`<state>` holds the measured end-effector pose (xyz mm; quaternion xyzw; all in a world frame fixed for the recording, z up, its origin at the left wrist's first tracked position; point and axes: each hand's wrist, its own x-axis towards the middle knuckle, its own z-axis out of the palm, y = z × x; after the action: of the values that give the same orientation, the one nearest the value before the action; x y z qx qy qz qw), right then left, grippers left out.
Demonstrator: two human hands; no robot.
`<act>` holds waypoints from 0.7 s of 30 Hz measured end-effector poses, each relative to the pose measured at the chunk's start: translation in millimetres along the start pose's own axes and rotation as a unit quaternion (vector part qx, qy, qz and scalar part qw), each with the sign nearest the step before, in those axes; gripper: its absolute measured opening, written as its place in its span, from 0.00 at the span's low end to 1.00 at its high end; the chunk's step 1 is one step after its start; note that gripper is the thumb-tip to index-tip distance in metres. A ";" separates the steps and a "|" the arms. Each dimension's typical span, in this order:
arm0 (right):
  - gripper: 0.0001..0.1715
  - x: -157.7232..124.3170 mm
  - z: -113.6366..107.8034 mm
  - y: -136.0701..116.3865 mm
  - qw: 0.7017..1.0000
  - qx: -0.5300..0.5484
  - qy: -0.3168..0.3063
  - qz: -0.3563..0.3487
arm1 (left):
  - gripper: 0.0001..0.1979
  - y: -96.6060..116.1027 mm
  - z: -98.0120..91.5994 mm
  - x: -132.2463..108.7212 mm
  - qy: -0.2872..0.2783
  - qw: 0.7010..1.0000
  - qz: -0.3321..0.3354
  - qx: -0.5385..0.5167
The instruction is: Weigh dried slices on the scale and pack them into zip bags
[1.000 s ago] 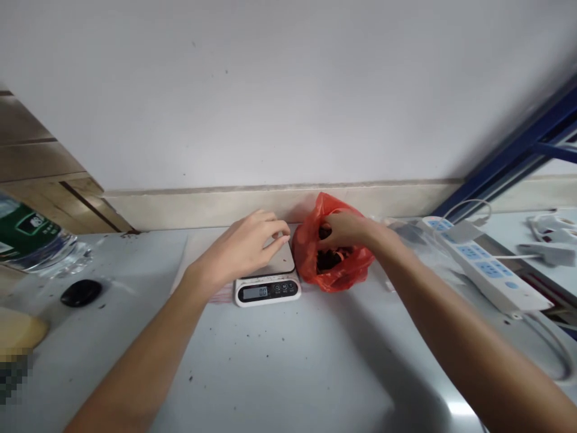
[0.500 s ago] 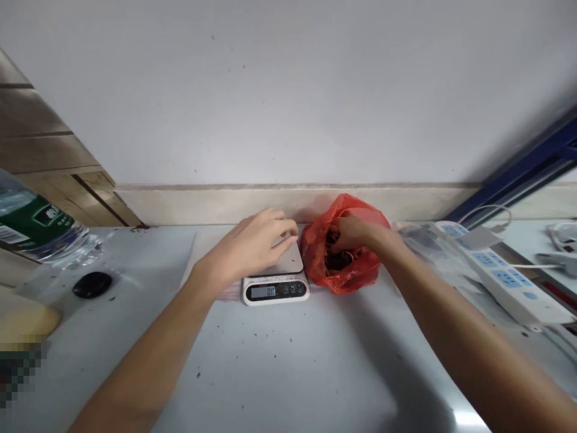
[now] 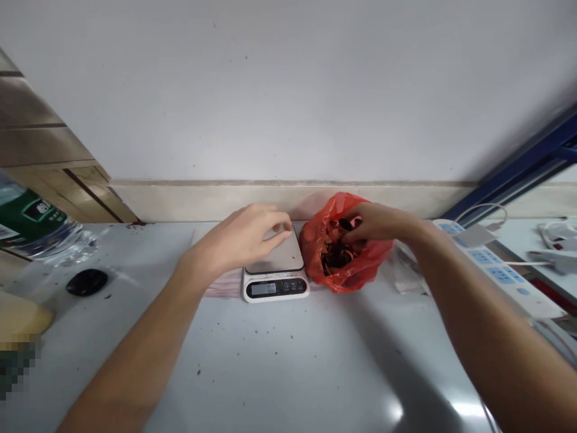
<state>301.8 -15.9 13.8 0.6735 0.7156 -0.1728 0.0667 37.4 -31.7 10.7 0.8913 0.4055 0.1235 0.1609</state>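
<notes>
A red plastic bag (image 3: 356, 276) stands open beside a white digital kitchen scale (image 3: 276, 290). Inside it lie dark reddish-brown curled pieces (image 3: 336, 255) that look like dried peel. My right hand (image 3: 376, 224) reaches in over the bag's right rim, its fingers closed on a dark brown curled piece (image 3: 348, 225); the fingertips are partly hidden. Above the scale's plate hovers my left hand (image 3: 252, 237), with a gap between thumb and curved fingers and nothing in it. The scale's display reads 0.0, and a small crumb is on its plate.
On the left are a water bottle (image 3: 40, 225) with a green label and a black oval object (image 3: 87, 282). White and pink striped bags (image 3: 224, 285) lie under the scale. At the right are clear plastic (image 3: 408, 273) and a power strip (image 3: 505, 276). A wall rises behind.
My right hand has risen from deep in the bag towards its rim, and a dark curled piece now shows at its fingers. My left hand stays over the scale, shifted slightly left.
</notes>
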 end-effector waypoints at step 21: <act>0.09 17.9 17.5 -87.5 0.924 0.281 -0.126 -0.226 | 0.14 -41.3 5.2 -5.6 -0.151 0.976 -0.148 0.042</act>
<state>211.5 -7.9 5.4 0.4582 0.7564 -0.4605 -0.0768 7.5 -11.3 -10.5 0.8356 0.5091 -0.0549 0.1987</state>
